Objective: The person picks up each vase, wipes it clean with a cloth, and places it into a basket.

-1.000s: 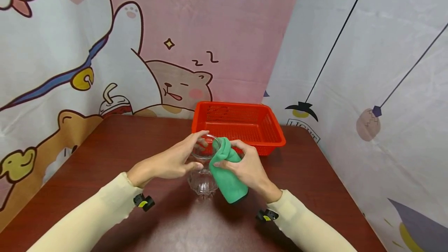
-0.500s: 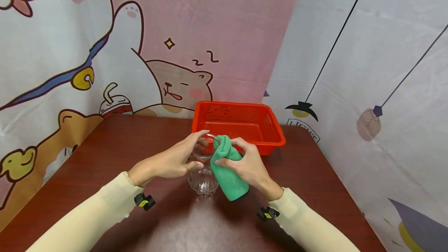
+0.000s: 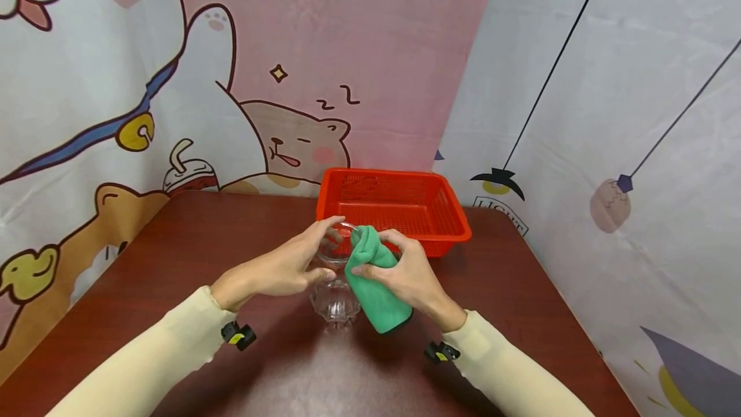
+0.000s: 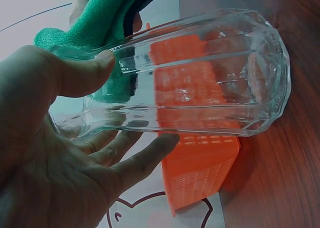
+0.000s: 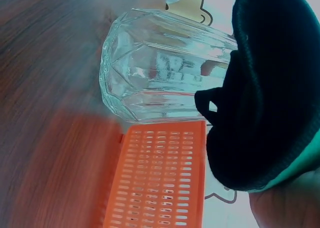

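Note:
A clear, faceted glass vase (image 3: 336, 304) stands upright on the dark red-brown table. My left hand (image 3: 283, 269) holds it around the narrower upper part, thumb on the near side and fingers behind, as the left wrist view shows through the glass (image 4: 200, 88). With thumb and fingers my right hand (image 3: 408, 272) grips a green cloth (image 3: 379, 304) at the right side of the vase's mouth. The cloth's folded top overlaps the rim, and its lower end hangs beside the vase. Seen from the right wrist, the cloth's dark underside (image 5: 270, 88) covers the vase's upper part.
Behind the vase sits a red perforated plastic basket (image 3: 454, 230), close to both hands. A printed cartoon backdrop (image 3: 376, 82) rises at the table's back, with another printed sheet (image 3: 579, 166) along the right. The wooden tabletop (image 3: 202, 237) extends to either side.
The green cloth and right hand shift slightly up and right, then back left toward the vase's mouth. The left hand and vase stay in place.

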The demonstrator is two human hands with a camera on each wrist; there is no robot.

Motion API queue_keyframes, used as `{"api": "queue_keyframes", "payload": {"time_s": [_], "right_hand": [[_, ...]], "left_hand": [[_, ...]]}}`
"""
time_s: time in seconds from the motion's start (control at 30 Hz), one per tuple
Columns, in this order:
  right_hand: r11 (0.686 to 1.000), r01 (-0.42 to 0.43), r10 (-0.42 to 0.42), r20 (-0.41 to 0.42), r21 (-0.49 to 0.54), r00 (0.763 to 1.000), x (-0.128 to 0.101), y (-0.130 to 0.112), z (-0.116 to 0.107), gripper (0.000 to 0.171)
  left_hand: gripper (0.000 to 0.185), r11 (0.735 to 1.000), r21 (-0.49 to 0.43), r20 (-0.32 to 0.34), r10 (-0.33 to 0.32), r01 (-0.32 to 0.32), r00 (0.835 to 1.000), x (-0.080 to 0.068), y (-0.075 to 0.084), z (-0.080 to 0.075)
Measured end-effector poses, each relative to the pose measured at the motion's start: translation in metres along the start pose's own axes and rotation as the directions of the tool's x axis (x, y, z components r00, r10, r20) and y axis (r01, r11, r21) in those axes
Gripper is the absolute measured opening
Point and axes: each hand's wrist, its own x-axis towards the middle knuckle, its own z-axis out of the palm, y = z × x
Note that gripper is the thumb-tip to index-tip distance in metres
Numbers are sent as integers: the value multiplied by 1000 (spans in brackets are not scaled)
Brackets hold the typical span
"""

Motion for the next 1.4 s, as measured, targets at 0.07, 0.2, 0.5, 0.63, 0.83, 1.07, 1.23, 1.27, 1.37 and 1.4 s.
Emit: {"api": "queue_keyframes", "payload": {"time_s": [0.07, 0.2, 0.5, 0.63, 0.83, 1.07, 1.23, 1.27, 1.37, 1.4], "right_hand": [[1000, -1, 1, 5, -1, 1000, 0, 0, 0, 49], [1000, 6, -6, 7, -10, 1000, 0, 0, 0, 49], [996, 27, -26, 15, -88, 1000, 2, 3, 3, 54], [992, 44, -41, 23, -122, 999, 2, 3, 4, 55], [982, 68, -56, 71, -174, 996, 1, 6, 5, 54], [969, 63, -33, 128, -240, 991, -2, 12, 7, 58], [957, 75, -30, 159, -281, 987, -1, 13, 7, 61], [955, 76, -29, 166, -288, 986, -1, 13, 7, 62], [949, 77, -20, 185, -305, 982, -2, 14, 7, 63], [948, 77, -17, 192, -308, 981, -2, 15, 6, 63]], "left_hand": [[98, 1000, -5, 1, -3, 3, 1000, 0, 0, 0], [98, 1000, -16, -6, 7, -7, 1000, 0, -1, 0], [100, 1000, 2, -4, -5, 5, 1000, -2, 2, -1], [99, 1000, 6, -5, -6, 6, 1000, -2, 2, 0], [101, 1000, 17, -4, -18, 19, 1000, -2, 2, 0], [99, 1000, 13, 1, -4, 4, 1000, -1, 0, 0], [100, 1000, 15, 2, -14, 14, 1000, -1, 0, 0], [100, 1000, 13, 4, -17, 17, 1000, -1, -1, 0], [99, 1000, 11, 4, -11, 10, 1000, -1, -1, 0], [99, 1000, 7, 4, -7, 7, 1000, -1, -2, 0]]}}
